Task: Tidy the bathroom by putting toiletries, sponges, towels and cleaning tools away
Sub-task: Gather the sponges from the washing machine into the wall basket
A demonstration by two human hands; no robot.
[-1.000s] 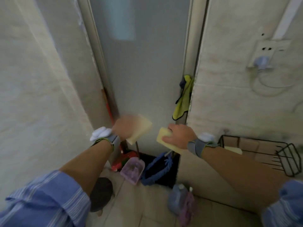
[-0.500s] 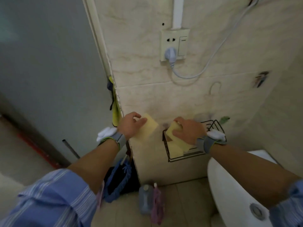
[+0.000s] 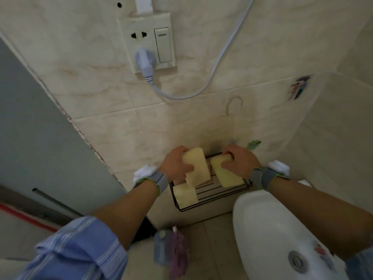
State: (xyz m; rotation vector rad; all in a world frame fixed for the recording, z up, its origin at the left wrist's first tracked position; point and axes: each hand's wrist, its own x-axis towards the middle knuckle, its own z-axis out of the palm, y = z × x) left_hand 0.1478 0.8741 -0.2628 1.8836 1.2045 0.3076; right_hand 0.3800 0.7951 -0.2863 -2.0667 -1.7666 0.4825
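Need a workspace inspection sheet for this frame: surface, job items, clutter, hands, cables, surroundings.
Surface: black wire basket mounted on the tiled wall.
Job's things: loose sponge lies in the basket's left end; left sponge and right sponge are held over the basket.
Clutter: blue bottle and purple cloth on the floor.
Hands: left hand grips the left sponge; right hand grips the right sponge.
Cables: grey plug in the wall socket; cable runs up to the right.
Surroundings: grey door at left; white ceramic fixture at lower right.
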